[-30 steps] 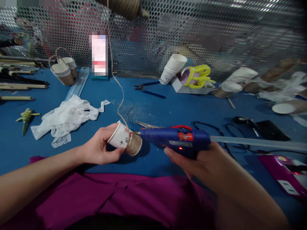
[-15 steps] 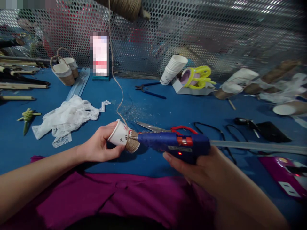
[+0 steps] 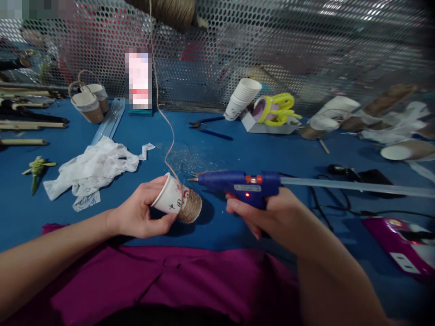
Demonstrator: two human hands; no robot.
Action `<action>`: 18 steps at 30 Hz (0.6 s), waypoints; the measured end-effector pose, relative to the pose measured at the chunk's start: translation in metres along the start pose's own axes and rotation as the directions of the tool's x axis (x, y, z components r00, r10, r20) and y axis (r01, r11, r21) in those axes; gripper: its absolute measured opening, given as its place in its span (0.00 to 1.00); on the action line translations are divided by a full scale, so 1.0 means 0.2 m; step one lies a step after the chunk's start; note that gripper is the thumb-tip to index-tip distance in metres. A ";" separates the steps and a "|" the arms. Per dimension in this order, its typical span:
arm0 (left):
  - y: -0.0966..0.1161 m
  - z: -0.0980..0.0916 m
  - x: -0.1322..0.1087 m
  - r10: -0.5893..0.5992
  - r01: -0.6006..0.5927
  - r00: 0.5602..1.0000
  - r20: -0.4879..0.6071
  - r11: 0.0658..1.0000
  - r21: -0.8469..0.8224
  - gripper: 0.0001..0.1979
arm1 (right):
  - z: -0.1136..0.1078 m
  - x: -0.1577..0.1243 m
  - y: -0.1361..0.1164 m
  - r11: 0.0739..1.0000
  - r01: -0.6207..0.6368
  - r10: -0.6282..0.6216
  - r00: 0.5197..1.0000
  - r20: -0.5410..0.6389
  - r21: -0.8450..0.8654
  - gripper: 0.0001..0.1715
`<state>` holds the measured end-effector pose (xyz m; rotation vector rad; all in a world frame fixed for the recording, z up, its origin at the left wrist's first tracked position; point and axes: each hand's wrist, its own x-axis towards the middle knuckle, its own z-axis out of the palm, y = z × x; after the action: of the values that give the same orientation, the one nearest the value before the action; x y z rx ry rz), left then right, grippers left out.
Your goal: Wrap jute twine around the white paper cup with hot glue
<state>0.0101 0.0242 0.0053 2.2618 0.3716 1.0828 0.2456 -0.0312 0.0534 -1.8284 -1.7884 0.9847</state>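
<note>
My left hand (image 3: 144, 209) is closed around a white paper cup (image 3: 166, 198), tilted on its side with its mouth toward the left. Brown twine (image 3: 190, 207) is wound around the cup's base end, and a loose strand (image 3: 171, 136) runs up from it to a hanging spool (image 3: 173, 12). My right hand (image 3: 258, 215) grips a blue hot glue gun (image 3: 234, 185) with a red light on its side. The gun's nozzle points left, just above and apart from the cup. A clear glue stick (image 3: 340, 184) sticks out of its back.
White lace (image 3: 93, 170) lies left of the cup. Farther back are blue-handled pliers (image 3: 214, 127), stacked paper cups (image 3: 242, 99) and a box with yellow-handled scissors (image 3: 277, 108). Small twine-handled buckets (image 3: 87, 106) stand at back left. A purple power strip (image 3: 397, 244) sits at right, with black cords nearby.
The glue gun has lifted up and away from the twine on the cup. It now covers the scissors that lay behind it. The left hand keeps its hold on the cup.
</note>
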 end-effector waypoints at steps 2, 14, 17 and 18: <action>0.00 0.00 0.00 -0.011 0.011 1.000 -0.002 1.000 0.006 0.05 | -0.01 0.04 0.01 0.996 -0.043 0.046 0.998 -0.035 0.081 0.15; 0.00 0.02 -0.01 -0.046 0.046 0.999 0.002 0.998 0.035 0.06 | -0.01 0.37 0.15 0.954 -0.248 0.156 0.892 -0.425 -0.169 0.16; 0.00 0.02 -0.01 -0.039 0.039 0.999 0.005 0.999 0.028 0.06 | 0.03 0.42 0.19 0.945 -0.259 0.143 0.879 -0.455 -0.202 0.16; 0.00 0.02 -0.01 -0.038 0.038 0.999 0.009 0.999 0.024 0.06 | 0.04 0.43 0.20 0.941 -0.257 0.130 0.875 -0.466 -0.221 0.17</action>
<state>0.0116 0.0216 0.0019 2.2705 0.4236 1.0536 0.2624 0.0475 0.0017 -2.2222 -1.5300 0.3310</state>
